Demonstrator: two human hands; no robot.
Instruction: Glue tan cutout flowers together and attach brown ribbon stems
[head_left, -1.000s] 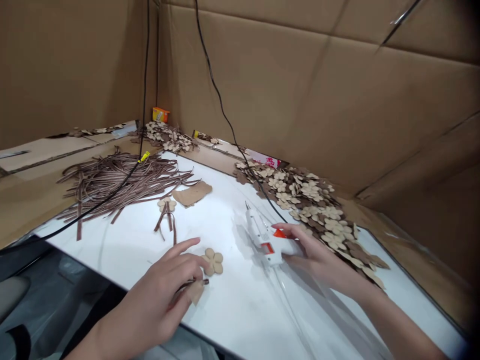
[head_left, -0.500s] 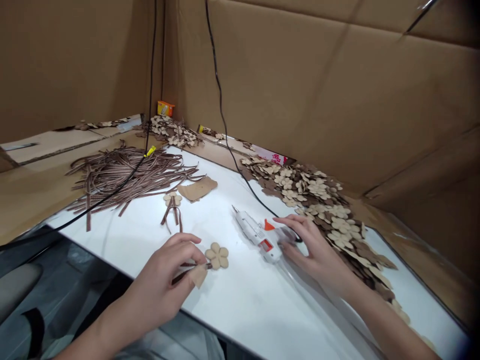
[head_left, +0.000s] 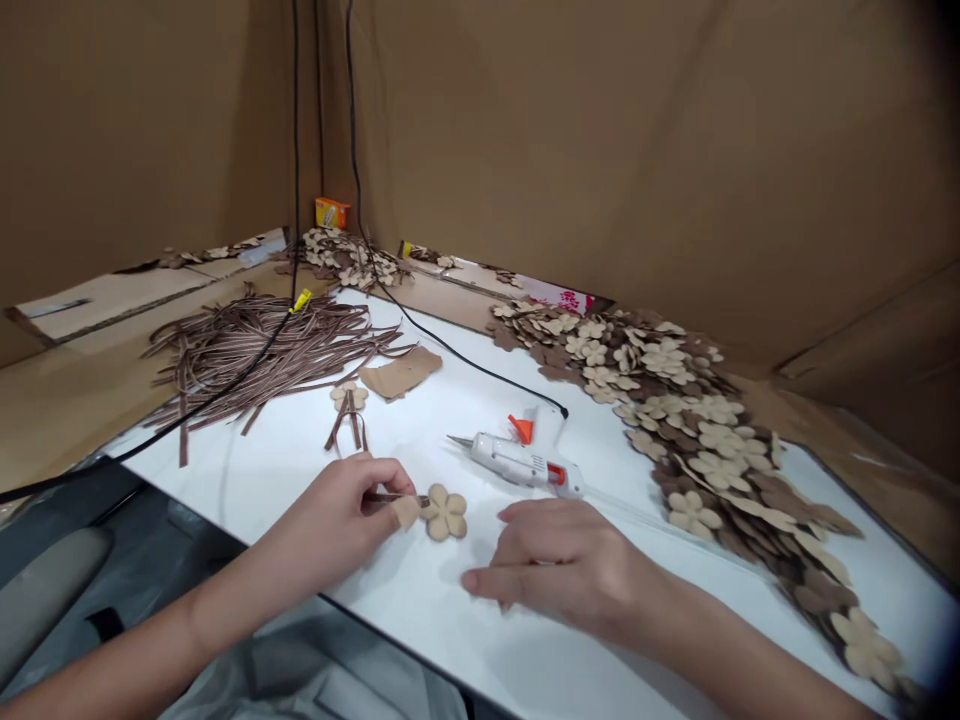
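Note:
My left hand [head_left: 364,505] pinches a folded brown strip [head_left: 386,497], whose end meets a beige five-petal flower [head_left: 447,512] over the white board. Tape wraps the tip of my left thumb. To the right of the flower, my right hand [head_left: 555,555] hovers with thumb and fingers apart and nothing visible in it. Just beyond it a white glue gun [head_left: 510,460] with an orange trigger [head_left: 520,429] lies on its side, nozzle pointing left.
A heap of brown strips [head_left: 262,350] lies at the left. Beige and brown flower pieces [head_left: 675,400] pile along the right. Nearer are a flower with strips [head_left: 349,398] and a cardboard scrap [head_left: 402,373]. A black cord [head_left: 465,350] crosses the board, and cardboard walls [head_left: 562,150] rise behind.
My right hand has let go of the glue gun and come nearer to the flower. The gun now lies on the board. My left hand keeps its pinch on the strip.

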